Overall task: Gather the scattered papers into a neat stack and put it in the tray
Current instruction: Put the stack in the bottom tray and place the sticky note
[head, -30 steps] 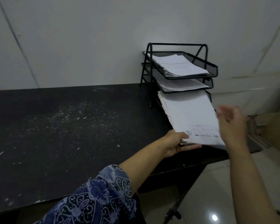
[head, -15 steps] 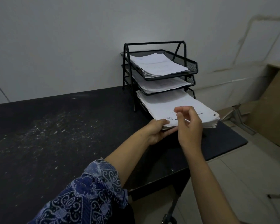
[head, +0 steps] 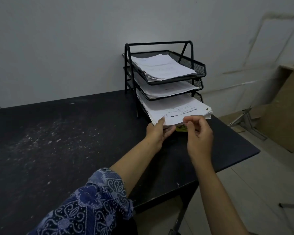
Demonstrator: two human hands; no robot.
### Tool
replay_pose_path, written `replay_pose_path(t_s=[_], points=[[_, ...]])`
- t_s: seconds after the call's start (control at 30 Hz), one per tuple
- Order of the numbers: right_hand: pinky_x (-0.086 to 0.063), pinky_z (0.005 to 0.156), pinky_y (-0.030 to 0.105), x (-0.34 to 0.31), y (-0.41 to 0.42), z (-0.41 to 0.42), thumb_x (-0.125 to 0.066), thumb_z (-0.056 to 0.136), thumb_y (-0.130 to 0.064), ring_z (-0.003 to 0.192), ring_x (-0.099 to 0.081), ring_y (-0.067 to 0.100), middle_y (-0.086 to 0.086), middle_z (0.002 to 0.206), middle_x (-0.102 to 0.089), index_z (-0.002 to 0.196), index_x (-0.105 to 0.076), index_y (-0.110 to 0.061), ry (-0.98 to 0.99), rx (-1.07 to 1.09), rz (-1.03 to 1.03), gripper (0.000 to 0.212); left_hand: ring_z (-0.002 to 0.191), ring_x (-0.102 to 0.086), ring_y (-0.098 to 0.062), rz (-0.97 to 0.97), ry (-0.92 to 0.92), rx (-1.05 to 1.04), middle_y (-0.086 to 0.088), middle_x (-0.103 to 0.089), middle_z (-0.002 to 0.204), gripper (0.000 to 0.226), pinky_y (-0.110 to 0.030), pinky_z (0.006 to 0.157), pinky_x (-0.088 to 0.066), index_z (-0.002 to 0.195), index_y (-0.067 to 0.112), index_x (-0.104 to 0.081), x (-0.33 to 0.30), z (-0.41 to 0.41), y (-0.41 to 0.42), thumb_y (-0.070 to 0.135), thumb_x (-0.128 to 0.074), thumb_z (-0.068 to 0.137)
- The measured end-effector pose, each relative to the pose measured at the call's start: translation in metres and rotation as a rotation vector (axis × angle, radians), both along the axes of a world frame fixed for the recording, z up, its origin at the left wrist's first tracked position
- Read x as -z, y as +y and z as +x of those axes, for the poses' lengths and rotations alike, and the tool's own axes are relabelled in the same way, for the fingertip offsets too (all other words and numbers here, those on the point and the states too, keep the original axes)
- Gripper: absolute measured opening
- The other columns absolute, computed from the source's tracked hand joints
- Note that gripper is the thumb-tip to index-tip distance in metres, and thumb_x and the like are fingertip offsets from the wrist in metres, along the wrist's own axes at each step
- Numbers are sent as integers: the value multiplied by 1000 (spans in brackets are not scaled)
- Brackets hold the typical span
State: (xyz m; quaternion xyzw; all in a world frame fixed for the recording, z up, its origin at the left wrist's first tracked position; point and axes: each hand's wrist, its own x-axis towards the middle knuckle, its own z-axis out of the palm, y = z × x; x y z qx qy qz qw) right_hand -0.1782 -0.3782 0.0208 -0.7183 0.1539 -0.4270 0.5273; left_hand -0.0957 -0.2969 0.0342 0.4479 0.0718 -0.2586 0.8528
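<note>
A thick stack of white papers (head: 176, 109) lies partly inside the bottom level of a black mesh three-level tray (head: 199, 68), its near end sticking out over the table. My left hand (head: 157, 133) grips the stack's near left corner, thumb on top and fingers underneath. My right hand (head: 199, 134) hovers at the near edge with thumb and fingertips pinched at the top sheets; whether it grips them I cannot tell. The two upper levels hold their own paper piles.
The tray rack stands at the back right of a black, dust-speckled table (head: 66, 141) against a white wall. A yellow scrap (head: 182, 128) shows under the stack. Right of the table lie a tiled floor, a cardboard panel (head: 285, 112) and a metal stand (head: 246, 121).
The stack has slid further into the bottom level. My right hand came from the stack's right side to its near edge. The camera swung right and closer.
</note>
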Motion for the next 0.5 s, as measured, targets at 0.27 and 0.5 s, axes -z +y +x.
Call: replay_pose_path(t_s=[0.27, 0.5], points=[[-47, 75, 11, 7, -5, 3, -52, 96, -10, 90, -61, -1, -10, 97, -66, 97, -64, -20, 25, 26, 44, 16, 138, -33, -33, 1221, -1726, -219, -12, -32, 152, 56, -46, 111, -33, 140, 12, -42, 36, -8, 31, 2, -53, 86], [-46, 72, 11, 22, -15, 3, -53, 95, -8, 83, -60, -9, -10, 93, -66, 97, -64, -14, 25, 110, 120, 13, 147, 5, -31, 1974, -2321, 402, -8, 6, 161, 58, -52, 117, 2, 152, 10, -9, 34, 19, 2, 28, -29, 101]])
